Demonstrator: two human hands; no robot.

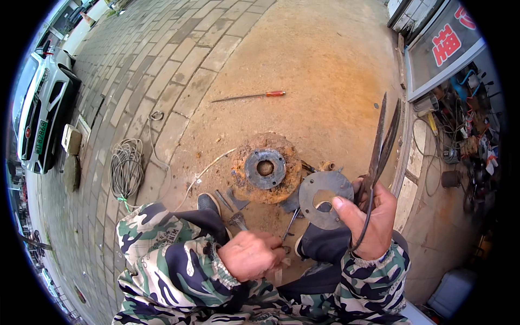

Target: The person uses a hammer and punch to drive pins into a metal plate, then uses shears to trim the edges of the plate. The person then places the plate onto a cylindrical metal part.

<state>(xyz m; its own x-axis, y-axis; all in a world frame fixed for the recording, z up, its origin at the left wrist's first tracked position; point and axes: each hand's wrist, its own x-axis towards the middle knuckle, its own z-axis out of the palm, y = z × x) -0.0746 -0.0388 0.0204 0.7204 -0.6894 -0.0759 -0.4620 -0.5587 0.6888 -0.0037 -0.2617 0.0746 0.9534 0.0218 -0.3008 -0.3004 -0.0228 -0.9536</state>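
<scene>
My right hand [374,222] grips a flat dark ring-shaped gasket [311,189] between thumb and fingers. The same hand also holds a pair of long-bladed metal shears [381,151], blades pointing up and slightly apart. Small holes run around the gasket's rim, and its centre is cut out. Low in the middle, my left hand [252,255] is closed, with its fingers curled; what they hold, if anything, I cannot make out. Between my feet and beyond them sits a rusty round casting [242,184], topped by a dark metal flange [265,169] with bolt holes and a central opening.
A red-handled screwdriver [275,93] lies on the dusty ground ahead. Coiled cable [127,168] rests at left on the paving. Beside my shoe [208,205] are a chisel-like bar [223,200] and a brush-like tool [238,220]. A car [46,108] stands far left; a cluttered doorway [460,130] is at right.
</scene>
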